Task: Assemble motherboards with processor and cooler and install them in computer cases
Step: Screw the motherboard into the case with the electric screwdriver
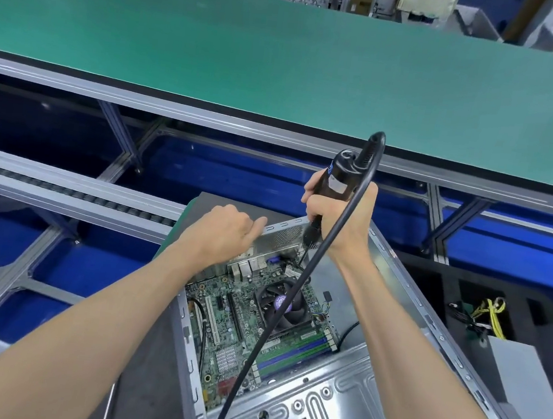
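Note:
An open metal computer case (392,329) lies on its side in front of me. Inside it sits a green motherboard (238,322) with a black cooler fan (282,308) and blue and green memory slots. My right hand (339,216) grips a black electric screwdriver (335,181) upright, its bit down at the board's far corner near the rear panel. Its black cable (276,316) loops over the fan toward me. My left hand (228,226) rests on the case's far rear edge, fingers curled, thumb on the rim.
A long green-topped bench (285,55) runs across the back. A roller conveyor rail (64,185) lies at left over a blue floor. At right, a grey power supply (520,385) with yellow and black wires (487,312) sits on a black surface.

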`<state>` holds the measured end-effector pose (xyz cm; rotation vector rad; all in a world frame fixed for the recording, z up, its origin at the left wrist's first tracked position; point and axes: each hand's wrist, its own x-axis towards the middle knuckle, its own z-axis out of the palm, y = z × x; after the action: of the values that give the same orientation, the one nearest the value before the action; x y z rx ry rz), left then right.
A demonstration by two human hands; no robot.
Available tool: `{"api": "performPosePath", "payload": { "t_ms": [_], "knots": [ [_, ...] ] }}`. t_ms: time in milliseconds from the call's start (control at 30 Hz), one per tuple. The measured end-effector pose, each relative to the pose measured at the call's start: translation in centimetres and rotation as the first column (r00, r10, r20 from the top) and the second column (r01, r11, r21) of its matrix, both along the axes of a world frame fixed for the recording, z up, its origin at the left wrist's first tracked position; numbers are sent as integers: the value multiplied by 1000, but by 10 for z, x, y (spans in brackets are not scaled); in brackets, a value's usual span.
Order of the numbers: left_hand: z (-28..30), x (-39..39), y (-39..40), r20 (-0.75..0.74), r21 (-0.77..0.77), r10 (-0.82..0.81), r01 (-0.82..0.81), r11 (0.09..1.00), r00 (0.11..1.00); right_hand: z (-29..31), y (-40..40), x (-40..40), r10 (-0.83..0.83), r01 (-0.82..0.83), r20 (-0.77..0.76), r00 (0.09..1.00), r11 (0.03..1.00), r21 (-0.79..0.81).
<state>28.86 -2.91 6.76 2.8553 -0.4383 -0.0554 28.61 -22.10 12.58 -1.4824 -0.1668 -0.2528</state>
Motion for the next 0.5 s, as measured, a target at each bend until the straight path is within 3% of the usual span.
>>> {"api": "performPosePath", "payload": {
  "t_ms": [167, 333, 500],
  "knots": [
    [-2, 2, 1, 3, 9, -6, 6, 1000, 1000, -2, -5, 2, -30, 30, 7, 1000, 999, -16],
    [-3, 2, 1, 11, 5, -8, 8, 1000, 1000, -3, -8, 10, 171, -170, 14, 985, 982, -80],
    [-2, 1, -1, 23, 2, -14, 14, 1000, 1000, -4, 2, 14, 216, -213, 3, 976, 968, -135]
  ]
}}
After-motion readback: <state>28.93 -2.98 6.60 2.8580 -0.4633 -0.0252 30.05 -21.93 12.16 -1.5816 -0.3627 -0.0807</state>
